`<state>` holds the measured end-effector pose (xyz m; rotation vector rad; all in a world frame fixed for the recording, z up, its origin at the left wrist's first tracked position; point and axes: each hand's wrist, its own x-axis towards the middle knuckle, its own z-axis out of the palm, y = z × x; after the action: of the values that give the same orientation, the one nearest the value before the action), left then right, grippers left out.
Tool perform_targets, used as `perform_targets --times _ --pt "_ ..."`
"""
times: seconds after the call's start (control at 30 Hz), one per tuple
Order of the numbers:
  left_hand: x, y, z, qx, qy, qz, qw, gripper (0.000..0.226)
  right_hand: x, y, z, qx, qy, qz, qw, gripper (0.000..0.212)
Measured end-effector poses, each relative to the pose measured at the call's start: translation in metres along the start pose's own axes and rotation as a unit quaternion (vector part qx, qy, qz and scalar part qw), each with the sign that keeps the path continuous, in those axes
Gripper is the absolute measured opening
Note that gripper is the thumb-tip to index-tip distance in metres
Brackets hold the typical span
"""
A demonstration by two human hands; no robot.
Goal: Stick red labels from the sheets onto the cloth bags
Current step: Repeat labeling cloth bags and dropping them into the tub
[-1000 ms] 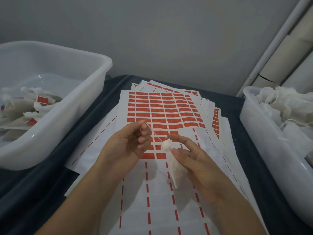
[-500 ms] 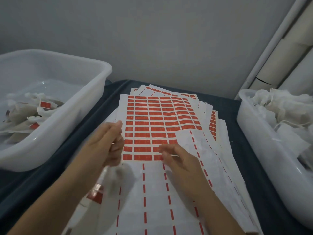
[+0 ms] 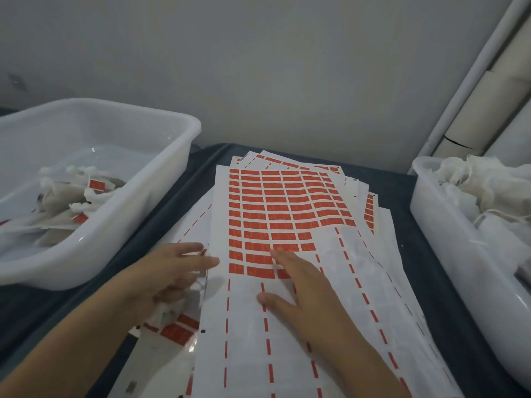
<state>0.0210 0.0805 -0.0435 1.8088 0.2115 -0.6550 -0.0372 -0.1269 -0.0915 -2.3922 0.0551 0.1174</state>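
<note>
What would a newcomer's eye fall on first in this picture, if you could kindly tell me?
First the top label sheet in the middle, its far half packed with red labels, its near half already peeled. The right hand lies flat on it, while the left hand holds a cloth bag at its left edge. White tubs flank it: labelled bags left, plain bags right.

You had the top label sheet [image 3: 290, 214] lying flat on the stack — its far rows full of red labels [image 3: 275, 196], the near part peeled bare. Labelled cloth bags [image 3: 71, 202] lay heaped in the left tub; plain ones [image 3: 485, 182] filled the right.
</note>
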Motion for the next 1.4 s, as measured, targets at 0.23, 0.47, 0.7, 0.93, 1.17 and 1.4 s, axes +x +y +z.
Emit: perform_targets --times 0.23,0.47,0.7,0.93,1.17,1.4 --pt "-0.003 0.009 0.026 0.087 -0.067 0.057 0.992 0.015 -0.001 -0.007 -0.001 0.025 0.034 -0.088 0.995 0.038" --pt "-0.011 0.012 0.038 0.127 -0.05 0.203 0.97 0.026 0.0 -0.001 0.001 0.016 0.229 -0.21 0.95 0.035" --pt "-0.012 0.011 0.041 0.272 0.005 0.341 0.9 0.027 -0.003 -0.006 -0.007 -0.021 0.279 -0.277 0.919 0.054" --pt "-0.012 0.01 0.038 0.279 0.003 0.38 0.882 0.026 -0.002 -0.003 -0.012 -0.027 0.267 -0.324 0.907 0.052" --pt "-0.014 0.011 0.034 0.27 -0.01 0.364 0.891 0.024 -0.001 -0.005 -0.012 -0.002 0.237 -0.308 0.922 0.041" --pt "-0.022 0.016 0.036 0.339 0.005 0.398 0.852 0.014 -0.002 -0.007 -0.012 -0.078 0.27 -0.332 0.9 0.053"
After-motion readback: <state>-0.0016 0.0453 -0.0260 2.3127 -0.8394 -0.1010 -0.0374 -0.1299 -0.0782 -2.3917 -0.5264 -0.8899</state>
